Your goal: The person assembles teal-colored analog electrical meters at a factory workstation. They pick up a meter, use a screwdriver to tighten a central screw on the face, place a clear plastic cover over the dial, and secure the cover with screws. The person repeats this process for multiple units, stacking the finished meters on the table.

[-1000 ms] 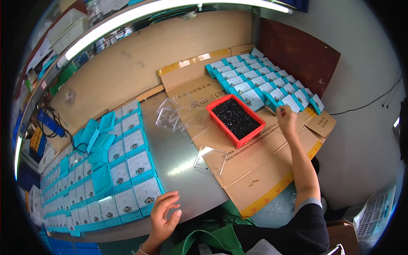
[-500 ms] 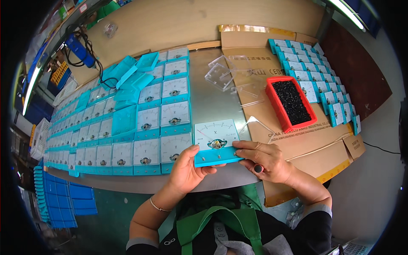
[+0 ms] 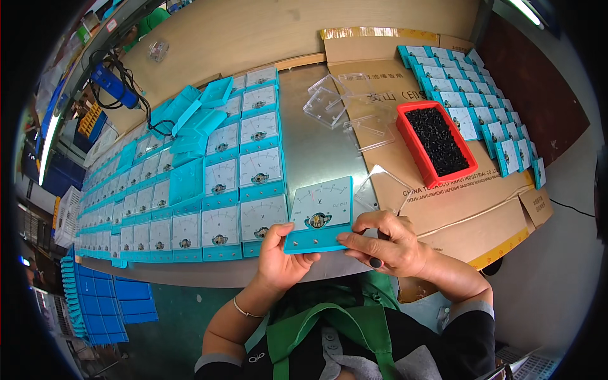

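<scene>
A teal panel meter [image 3: 324, 206] with a white dial, a thin needle and a metal movement is tilted in front of me, its dial uncovered. My left hand [image 3: 280, 259] is closed on its lower left corner, thumb at the front edge. On the lower right corner, the thumb and fingers of my right hand [image 3: 396, 244] pinch the case. That hand also keeps a dark round-ended tool [image 3: 375, 262] tucked in its curled fingers; the rest of the tool is mostly hidden. Beyond the right hand lies a clear plastic cover [image 3: 379, 190].
Rows of similar meters [image 3: 260, 168] fill the left of the bench, with loose teal cases [image 3: 197, 130] on top. More clear covers [image 3: 326, 106] lie behind. A red tray [image 3: 470, 166] of small black parts rests on cardboard [image 3: 443, 218], near stacked meters [image 3: 484, 114] at the right.
The meter has turned slightly anticlockwise, its right side rising. My right hand's fingers have shifted along its right edge and curled more. The view has shifted a little.
</scene>
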A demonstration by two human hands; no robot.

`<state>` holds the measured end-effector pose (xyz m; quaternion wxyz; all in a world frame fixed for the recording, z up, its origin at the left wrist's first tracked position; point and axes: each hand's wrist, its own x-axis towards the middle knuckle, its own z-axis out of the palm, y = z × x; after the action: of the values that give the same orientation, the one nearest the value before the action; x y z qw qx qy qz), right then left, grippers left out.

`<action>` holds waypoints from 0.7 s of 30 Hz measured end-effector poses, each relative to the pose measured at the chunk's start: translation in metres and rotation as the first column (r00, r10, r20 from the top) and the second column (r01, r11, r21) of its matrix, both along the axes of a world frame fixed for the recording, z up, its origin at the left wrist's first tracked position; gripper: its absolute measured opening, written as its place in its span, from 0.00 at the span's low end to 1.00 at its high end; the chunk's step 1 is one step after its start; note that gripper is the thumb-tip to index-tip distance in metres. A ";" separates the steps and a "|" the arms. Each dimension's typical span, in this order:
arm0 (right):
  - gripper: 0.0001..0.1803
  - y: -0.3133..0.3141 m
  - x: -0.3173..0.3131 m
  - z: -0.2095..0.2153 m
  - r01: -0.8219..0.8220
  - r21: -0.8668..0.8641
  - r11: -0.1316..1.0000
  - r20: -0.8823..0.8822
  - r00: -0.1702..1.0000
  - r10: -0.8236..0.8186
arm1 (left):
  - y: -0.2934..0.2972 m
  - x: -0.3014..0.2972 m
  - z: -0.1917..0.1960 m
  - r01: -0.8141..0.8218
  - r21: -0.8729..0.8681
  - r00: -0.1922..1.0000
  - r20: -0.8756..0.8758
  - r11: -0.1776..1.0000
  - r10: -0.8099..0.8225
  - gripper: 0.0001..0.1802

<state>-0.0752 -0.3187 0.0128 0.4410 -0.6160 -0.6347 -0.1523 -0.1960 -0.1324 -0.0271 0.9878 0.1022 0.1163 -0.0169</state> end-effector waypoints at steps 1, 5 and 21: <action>0.15 0.000 0.001 -0.002 -0.002 0.030 1.000 0.007 1.000 0.002 | -0.001 0.001 0.001 0.004 -0.005 1.000 -0.016 1.000 -0.004 0.21; 0.16 -0.002 0.003 -0.009 -0.008 0.088 0.996 0.026 1.000 0.006 | -0.005 0.005 -0.003 0.030 -0.025 0.999 -0.027 0.999 -0.030 0.21; 0.18 -0.011 0.003 0.006 0.118 -0.124 0.985 -0.069 0.990 -0.127 | -0.007 0.001 0.013 -0.074 0.602 0.997 0.035 0.795 0.066 0.22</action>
<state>-0.0719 -0.3301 0.0188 0.4170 -0.6845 -0.5863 -0.1170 -0.1952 -0.1397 -0.0144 0.9046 0.4069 0.1132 0.0579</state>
